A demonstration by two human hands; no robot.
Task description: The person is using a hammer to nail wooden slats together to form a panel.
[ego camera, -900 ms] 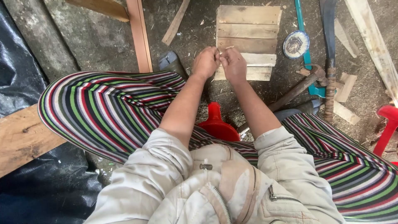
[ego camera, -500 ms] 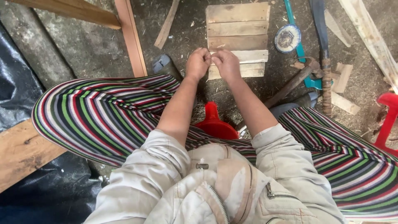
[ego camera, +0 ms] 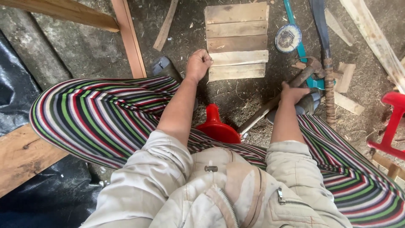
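A small panel of wooden slats (ego camera: 236, 40) is lying flat on the dirt floor (ego camera: 84, 46), far from the seated person and between their striped knees. The left hand (ego camera: 198, 64) is resting at the panel's near left edge, curled into a loose fist with the fingertips pinched together against a slat; whatever they are pinching is too small to make out. A hammer (ego camera: 280, 95) is lying diagonally on the floor to the right of the panel, its head pointing far right. The right hand (ego camera: 293, 93) is closing around the hammer's wooden handle. A moment ago both hands were meeting together at the panel's near edge; now the right hand is away from it, down at the hammer.
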